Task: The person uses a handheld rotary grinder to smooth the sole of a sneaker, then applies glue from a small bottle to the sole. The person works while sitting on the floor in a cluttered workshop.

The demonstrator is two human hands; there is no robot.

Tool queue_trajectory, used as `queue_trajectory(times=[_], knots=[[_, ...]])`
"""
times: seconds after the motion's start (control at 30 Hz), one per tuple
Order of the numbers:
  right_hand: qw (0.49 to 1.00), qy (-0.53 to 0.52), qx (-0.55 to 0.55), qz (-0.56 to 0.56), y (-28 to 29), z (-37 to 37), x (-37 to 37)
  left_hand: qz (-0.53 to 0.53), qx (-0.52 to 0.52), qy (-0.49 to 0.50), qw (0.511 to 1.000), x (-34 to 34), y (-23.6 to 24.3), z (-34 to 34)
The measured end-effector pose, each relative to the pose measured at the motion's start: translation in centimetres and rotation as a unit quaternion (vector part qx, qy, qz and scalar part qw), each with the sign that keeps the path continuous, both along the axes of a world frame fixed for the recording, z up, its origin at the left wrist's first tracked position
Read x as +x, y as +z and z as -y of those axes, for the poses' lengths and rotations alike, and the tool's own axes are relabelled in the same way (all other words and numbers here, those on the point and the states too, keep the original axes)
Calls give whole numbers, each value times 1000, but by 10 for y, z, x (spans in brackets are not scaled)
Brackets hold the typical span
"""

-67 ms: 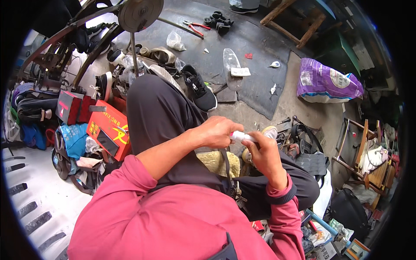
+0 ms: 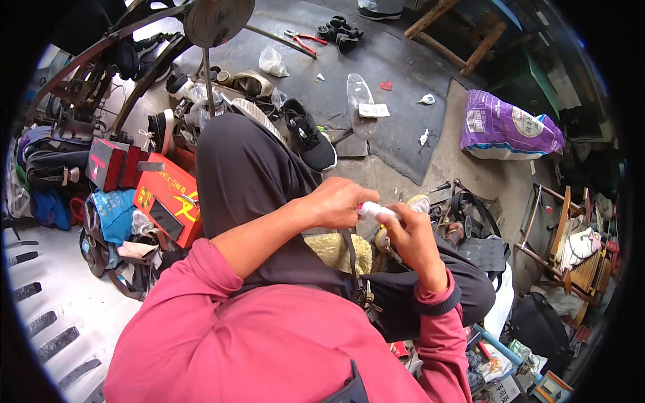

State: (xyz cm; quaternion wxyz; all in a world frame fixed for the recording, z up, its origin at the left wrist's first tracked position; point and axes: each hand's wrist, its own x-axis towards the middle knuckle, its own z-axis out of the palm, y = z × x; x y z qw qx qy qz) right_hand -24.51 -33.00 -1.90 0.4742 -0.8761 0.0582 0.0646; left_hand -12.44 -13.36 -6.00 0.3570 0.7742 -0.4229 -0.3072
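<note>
Above my lap, a small white bottle [image 2: 377, 211] with a bit of pink at its left end is held between both hands. My left hand [image 2: 338, 203] is closed at the pink end, its fingertips partly hidden behind the knuckles. Thumb and fingers of my right hand [image 2: 414, 240] wrap the bottle's other end. Beneath the hands lies a yellowish, rough-surfaced block [image 2: 342, 253], with a dark strap hanging across it. Just past my left knee stands a black lace-up sneaker [image 2: 308, 137] with a white sole.
A clear sole-shaped sheet [image 2: 359, 91] and red-handled pliers [image 2: 306, 44] lie on the dark mat [image 2: 403, 144]. At the right is a purple sack [image 2: 510, 126]. A red-orange shoebox [image 2: 171, 198] and piled bags crowd my left. A wooden folding chair [image 2: 571, 248] stands far right.
</note>
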Motion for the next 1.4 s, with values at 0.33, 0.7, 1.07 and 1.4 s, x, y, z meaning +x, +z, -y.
queue_trajectory(times=[0.33, 0.7, 1.07, 1.4], knots=[[985, 32, -105, 131, 2, 10, 7, -63, 26, 28, 997, 3, -2, -3], [986, -160, -15, 39, 18, 45, 6, -249, -122, 103, 955, 8, -10, 3], [953, -265, -117, 84, 87, 164, -13, -325, -145, 106, 928, 8, -4, 3], [903, -414, -117, 8, -97, 269, -70, -359, -141, 147, 911, 0, -11, 24]])
